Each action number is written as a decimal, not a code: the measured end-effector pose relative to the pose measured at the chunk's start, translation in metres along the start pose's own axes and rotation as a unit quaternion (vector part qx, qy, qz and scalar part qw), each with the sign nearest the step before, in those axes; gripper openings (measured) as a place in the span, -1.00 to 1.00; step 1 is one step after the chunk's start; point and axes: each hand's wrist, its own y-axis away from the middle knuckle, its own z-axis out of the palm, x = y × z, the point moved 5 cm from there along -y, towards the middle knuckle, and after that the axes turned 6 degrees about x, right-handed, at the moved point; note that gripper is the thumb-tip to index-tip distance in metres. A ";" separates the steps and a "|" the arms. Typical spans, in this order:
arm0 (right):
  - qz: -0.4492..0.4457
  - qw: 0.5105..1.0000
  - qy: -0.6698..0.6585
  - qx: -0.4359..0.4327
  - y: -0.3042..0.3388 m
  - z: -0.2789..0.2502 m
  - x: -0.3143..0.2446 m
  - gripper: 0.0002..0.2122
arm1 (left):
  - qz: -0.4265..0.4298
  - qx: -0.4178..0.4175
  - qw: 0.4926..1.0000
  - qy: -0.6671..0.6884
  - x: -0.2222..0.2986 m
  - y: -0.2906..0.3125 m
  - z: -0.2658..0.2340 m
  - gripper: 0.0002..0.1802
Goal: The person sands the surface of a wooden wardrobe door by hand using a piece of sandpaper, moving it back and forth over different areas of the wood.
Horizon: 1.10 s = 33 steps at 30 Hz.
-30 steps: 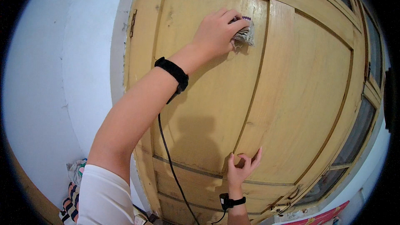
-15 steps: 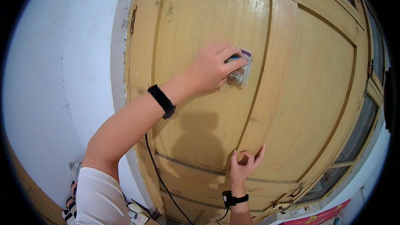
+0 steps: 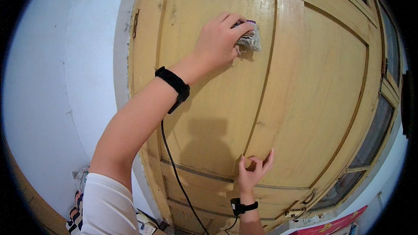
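Note:
My left hand (image 3: 220, 37) is closed around a folded grey rag (image 3: 250, 42) with a bit of purple at its edge. It presses the rag against the upper part of the yellow wooden door's left panel (image 3: 209, 91). Lower down, by the upright between the two panels, my right hand (image 3: 251, 173) holds nothing. Its thumb and fingers stand apart and partly curved, close to the door; whether they touch the wood I cannot tell. Each wrist wears a black strap, and a black cable (image 3: 176, 169) hangs from the left one.
A white wall (image 3: 87, 61) lies left of the door, with a hinge (image 3: 135, 24) on the frame between. A metal handle (image 3: 308, 198) and latch sit at the lower right. Beyond are window panes (image 3: 370, 148) and a red printed sheet (image 3: 333, 225). Clutter is piled at the lower left.
My left hand has slid the rag upward along the panel, with the forearm rising too. The right hand has hardly moved.

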 end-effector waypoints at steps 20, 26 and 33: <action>-0.008 1.000 0.009 -0.016 0.000 -0.001 -0.001 -0.73 | 0.053 -0.050 0.995 0.068 0.043 0.070 -0.010 -0.44; -0.023 1.000 0.018 -0.007 0.000 -0.001 0.000 -0.74 | 0.006 -0.010 0.998 0.056 0.030 0.032 -0.009 -0.40; -0.012 1.000 0.006 -0.008 0.001 0.001 0.000 -0.73 | 0.006 -0.023 0.999 0.031 0.025 0.031 -0.004 -0.40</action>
